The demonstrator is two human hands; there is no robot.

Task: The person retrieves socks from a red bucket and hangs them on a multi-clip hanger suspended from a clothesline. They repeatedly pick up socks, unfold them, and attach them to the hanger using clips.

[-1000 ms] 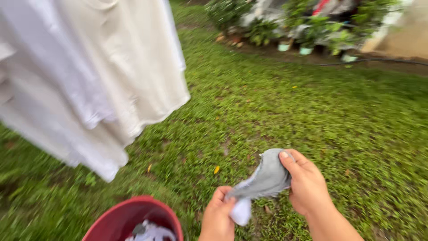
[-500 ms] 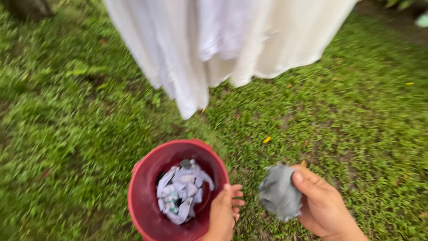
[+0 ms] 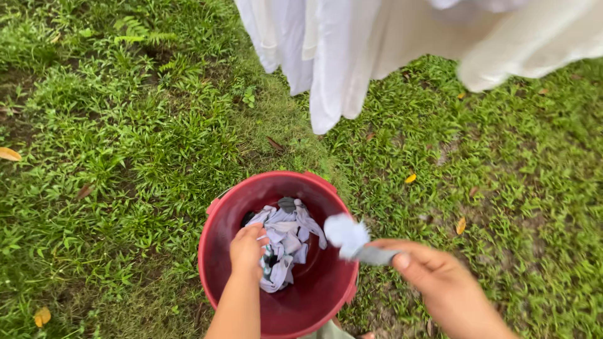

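A dark red plastic bucket [image 3: 217, 229] stands on the grass and holds a heap of small white and grey cloth pieces [image 3: 290, 232]. My left hand [image 3: 247, 250] reaches down into the bucket, fingers resting on that heap; whether it grips a piece I cannot tell. My right hand [image 3: 433, 279] pinches a small grey and white sock-like cloth [image 3: 353, 240] between thumb and fingers, held over the bucket's right rim.
White and cream garments [image 3: 352, 44] hang down from above, just beyond the bucket. Green grass [image 3: 113, 144] surrounds everything, with a few yellow and brown fallen leaves [image 3: 410, 178] scattered on it.
The view swung down and left onto the bucket. My left hand went from the bucket's rim down into the cloth heap. My right hand brought the grey cloth over the bucket's edge.
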